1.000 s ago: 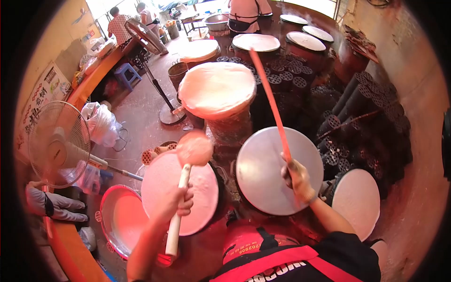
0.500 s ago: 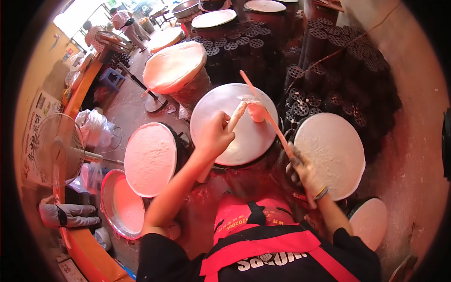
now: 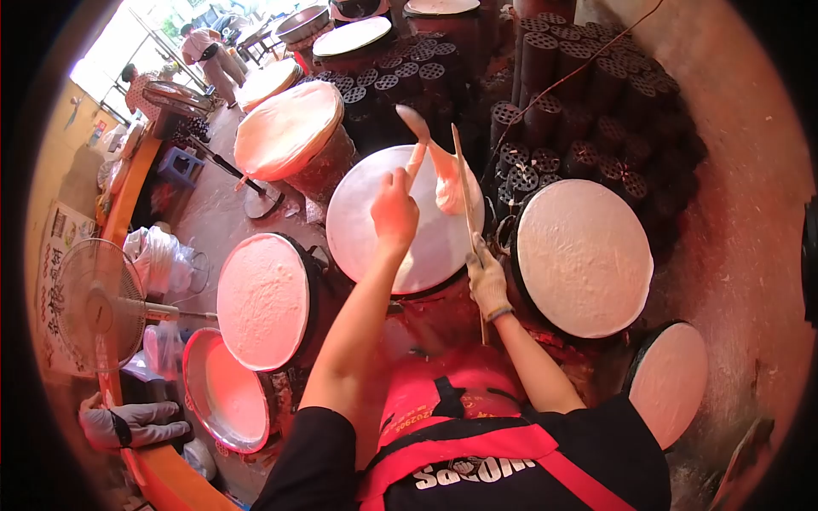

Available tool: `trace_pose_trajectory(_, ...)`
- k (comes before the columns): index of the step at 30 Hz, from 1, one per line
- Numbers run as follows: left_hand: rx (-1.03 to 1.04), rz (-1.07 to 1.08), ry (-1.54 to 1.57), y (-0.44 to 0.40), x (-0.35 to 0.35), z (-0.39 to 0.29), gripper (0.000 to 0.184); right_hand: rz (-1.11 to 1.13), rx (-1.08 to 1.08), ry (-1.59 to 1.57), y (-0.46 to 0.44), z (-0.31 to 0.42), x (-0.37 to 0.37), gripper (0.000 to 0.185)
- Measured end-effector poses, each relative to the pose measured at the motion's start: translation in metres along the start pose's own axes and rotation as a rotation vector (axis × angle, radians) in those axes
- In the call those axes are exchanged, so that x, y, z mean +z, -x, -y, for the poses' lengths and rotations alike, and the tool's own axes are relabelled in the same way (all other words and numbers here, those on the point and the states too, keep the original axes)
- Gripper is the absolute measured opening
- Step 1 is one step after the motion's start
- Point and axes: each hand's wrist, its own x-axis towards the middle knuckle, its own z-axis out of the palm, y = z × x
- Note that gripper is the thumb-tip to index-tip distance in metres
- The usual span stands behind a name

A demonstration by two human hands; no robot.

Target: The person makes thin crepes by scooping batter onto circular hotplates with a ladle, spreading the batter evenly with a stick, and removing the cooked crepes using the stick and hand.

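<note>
My left hand (image 3: 394,211) is closed round the pale handle of a ladle-like tool (image 3: 414,124), its rounded head raised above the round griddle (image 3: 362,223) in front of me. A pale strand stretches from near the tool's head down to a soft lump of batter or dough (image 3: 450,189) over the griddle's right side. In my right hand (image 3: 488,283), which wears a light glove, is a long thin wooden stick (image 3: 467,192). The stick crosses the griddle's right edge beside the lump.
Batter-like layers cover the right griddle (image 3: 584,260) and left griddle (image 3: 262,302). A red-rimmed basin (image 3: 189,366) sits lower left, a fan (image 3: 98,307) beyond it. Perforated coal cylinders (image 3: 588,94) stand behind. A pale sheet stack (image 3: 290,128) is back left; people (image 3: 204,47) are further off.
My left hand has lifted and turned the tool, its head now higher and further left. My right hand has moved left, bringing the stick nearly upright in view. The camera has shifted.
</note>
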Motion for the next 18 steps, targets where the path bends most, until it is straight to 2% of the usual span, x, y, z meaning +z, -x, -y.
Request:
trace_pose_trajectory(1,0.024,0.001,-0.038,-0.007,-0.009,0.002,0.023,0.139,0.304,-0.290,0.000,0.012,0.002,0.045)
trace_pose_trajectory(2,0.041,-0.017,-0.091,-0.014,-0.017,0.004,0.020,0.134,0.303,-0.287,0.004,0.017,0.002,0.045)
trace_pose_trajectory(4,0.058,-0.034,-0.137,-0.023,-0.029,0.014,0.018,0.181,0.385,-0.654,0.010,0.021,0.001,0.044)
trace_pose_trajectory(5,0.072,-0.057,-0.146,-0.026,-0.034,0.019,0.013,0.195,0.378,-0.722,0.021,0.015,-0.005,0.043)
trace_pose_trajectory(7,0.082,-0.082,-0.149,-0.027,-0.045,0.027,0.009,0.037,0.401,-0.747,0.047,0.001,0.004,0.044)
trace_pose_trajectory(9,0.058,-0.029,-0.149,-0.018,-0.059,0.033,0.003,-0.073,0.332,-0.818,0.059,-0.033,0.027,0.048)
trace_pose_trajectory(11,0.028,-0.001,-0.131,-0.001,-0.071,0.047,0.002,-0.123,0.389,-0.699,0.067,0.000,0.049,0.049)
trace_pose_trajectory(15,-0.129,0.033,0.000,0.046,-0.101,0.076,0.007,-0.095,0.316,-0.634,0.019,0.017,0.094,0.045)
trace_pose_trajectory(17,-0.270,0.069,0.080,0.073,-0.118,0.092,0.013,-0.138,0.273,-0.459,-0.019,0.015,0.114,0.043)
trace_pose_trajectory(18,-0.381,0.090,0.199,0.088,-0.123,0.105,0.013,-0.044,0.337,-0.529,-0.027,0.018,0.115,0.039)
